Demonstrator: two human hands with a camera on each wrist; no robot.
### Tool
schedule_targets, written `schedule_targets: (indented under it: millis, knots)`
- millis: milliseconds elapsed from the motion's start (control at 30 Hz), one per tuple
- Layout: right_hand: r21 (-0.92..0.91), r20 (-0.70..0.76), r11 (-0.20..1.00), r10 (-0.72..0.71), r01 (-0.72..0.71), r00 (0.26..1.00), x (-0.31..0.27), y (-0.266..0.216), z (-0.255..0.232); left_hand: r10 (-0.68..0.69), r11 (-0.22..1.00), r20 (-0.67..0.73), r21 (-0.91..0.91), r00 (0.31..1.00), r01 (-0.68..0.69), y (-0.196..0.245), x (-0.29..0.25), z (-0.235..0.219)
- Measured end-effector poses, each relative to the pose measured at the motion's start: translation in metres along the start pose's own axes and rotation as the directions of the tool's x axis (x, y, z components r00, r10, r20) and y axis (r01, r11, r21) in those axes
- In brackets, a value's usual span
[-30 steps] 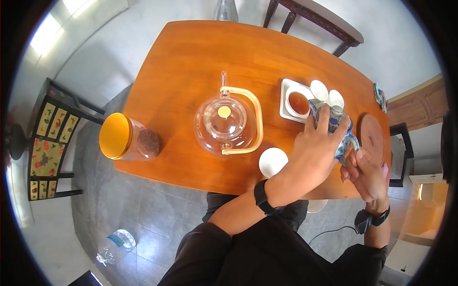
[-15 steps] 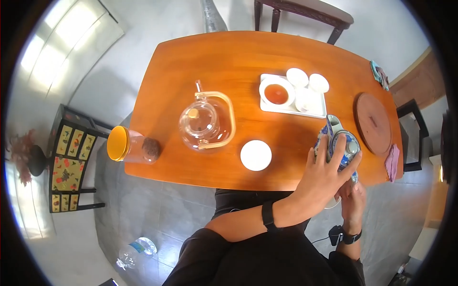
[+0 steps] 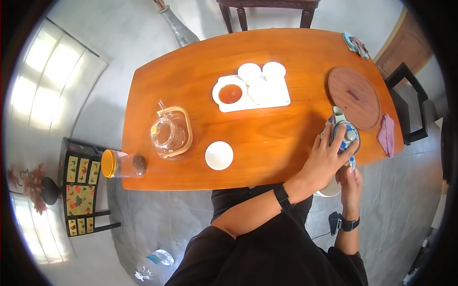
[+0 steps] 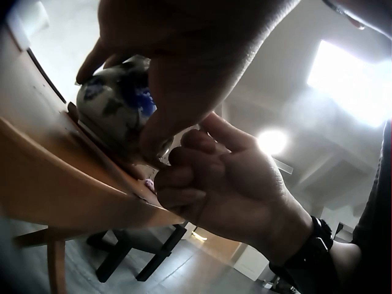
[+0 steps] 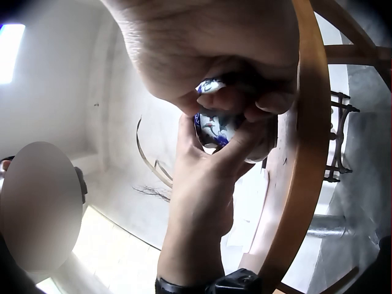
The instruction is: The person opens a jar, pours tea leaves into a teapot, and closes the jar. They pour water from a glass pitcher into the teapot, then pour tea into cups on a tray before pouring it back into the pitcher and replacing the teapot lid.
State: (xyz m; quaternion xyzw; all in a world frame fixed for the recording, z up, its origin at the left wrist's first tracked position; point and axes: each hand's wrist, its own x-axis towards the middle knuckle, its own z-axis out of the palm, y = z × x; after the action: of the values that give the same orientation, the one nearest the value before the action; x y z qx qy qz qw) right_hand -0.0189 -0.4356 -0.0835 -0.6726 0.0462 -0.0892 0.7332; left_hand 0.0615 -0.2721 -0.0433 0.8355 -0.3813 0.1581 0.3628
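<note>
A blue-and-white porcelain teapot [image 3: 351, 135] is at the near right edge of the table, its spout facing the back. My left hand [image 3: 320, 161] reaches across from the left and grips the pot's body, fingers spread over the side and lid. My right hand [image 3: 352, 187], lower and close to my body, holds the handle. In the left wrist view, the teapot's round belly [image 4: 110, 107] shows beneath the left fingers. The right wrist view has the right fingers curled at the handle, which they mostly hide, with the left hand [image 5: 205, 177] behind.
A round wooden board [image 3: 352, 97] lies just beyond the teapot, with a pink cloth [image 3: 386, 136] beside it. Mid-table are a white tray [image 3: 284, 99] with white cups and a bowl of tea [image 3: 230, 94], a white round dish [image 3: 219, 155], a glass teapot [image 3: 167, 136] and a yellow-lidded jar [image 3: 124, 164].
Both hands have carried the porcelain teapot from beside the tray to the right and toward me, near the round board. The head view has also turned to the right.
</note>
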Motion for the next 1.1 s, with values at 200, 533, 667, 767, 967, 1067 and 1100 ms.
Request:
schedule_targets:
  millis: [200, 533, 667, 767, 967, 1067, 1100]
  knots:
    - [0.026, 0.030, 0.999, 0.035, -0.036, 0.999, 0.003, 0.004, -0.005, 0.005, 1.000, 0.036, 0.011, 0.999, -0.005, -0.003, 0.003, 0.005]
    - [-0.138, 0.005, 0.948, 0.290, -0.286, 0.957, 0.008, -0.034, 0.011, 0.026, 0.998, 0.067, 0.052, 0.997, -0.029, -0.012, 0.000, -0.009]
    - [-0.297, -0.345, 0.951, -0.023, -0.086, 0.939, -0.005, -0.017, 0.008, -0.053, 0.995, 0.061, 0.085, 0.997, 0.048, -0.002, -0.022, -0.059]
    - [-0.375, -0.448, 0.921, -0.280, 0.105, 0.849, -0.023, -0.026, 0.018, -0.245, 0.926, 0.147, 0.328, 0.958, 0.187, -0.014, -0.053, -0.140]
    - [-0.459, 0.142, 0.829, -0.287, 0.319, 0.948, -0.050, -0.035, 0.099, -0.585, 0.712, 0.146, 0.564, 0.798, 0.418, -0.060, -0.101, -0.197]
    - [-0.387, 0.368, 0.887, -0.102, 0.252, 0.924, -0.042, -0.021, 0.146, -0.650, 0.686, 0.168, 0.548, 0.741, 0.478, -0.076, -0.111, -0.190]
    - [-0.359, 0.381, 0.917, -0.024, 0.172, 0.924, -0.037, -0.017, 0.156, -0.657, 0.697, 0.185, 0.518, 0.731, 0.495, -0.081, -0.115, -0.187]
